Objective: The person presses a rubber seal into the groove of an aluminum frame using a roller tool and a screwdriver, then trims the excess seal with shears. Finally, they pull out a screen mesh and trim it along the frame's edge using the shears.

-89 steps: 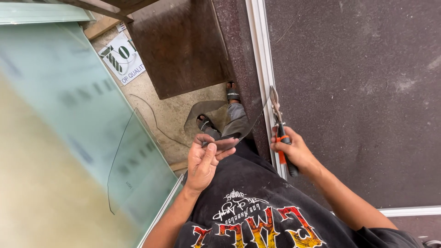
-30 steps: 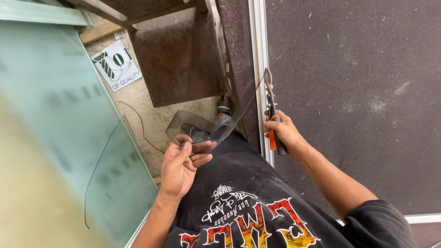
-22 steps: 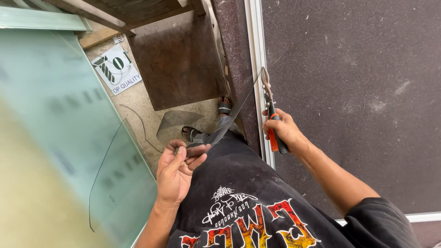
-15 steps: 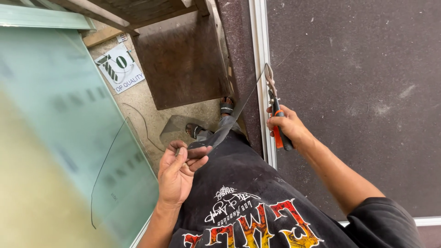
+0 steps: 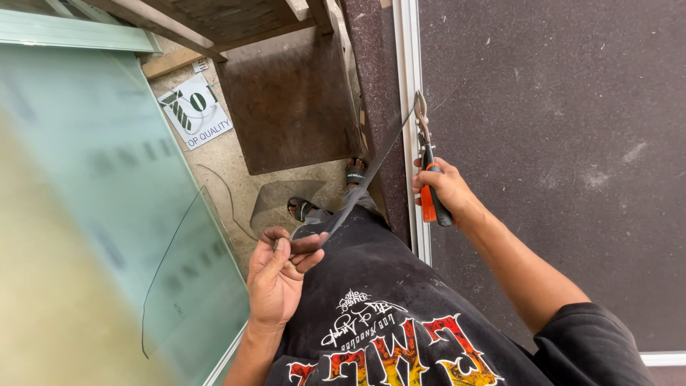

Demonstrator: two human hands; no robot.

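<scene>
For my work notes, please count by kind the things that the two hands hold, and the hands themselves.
Hands: 2, the left hand and the right hand
Snips with orange handles: 1, the snips in the right hand's grip
Thin dark strips: 1, the strip pinched by the left hand and running up to the snips
Total: 4

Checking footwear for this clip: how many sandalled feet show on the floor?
2: one sandalled foot by the clear curved piece on the floor, the other against the dark board's lower edge; both are partly hidden by the legs.
</scene>
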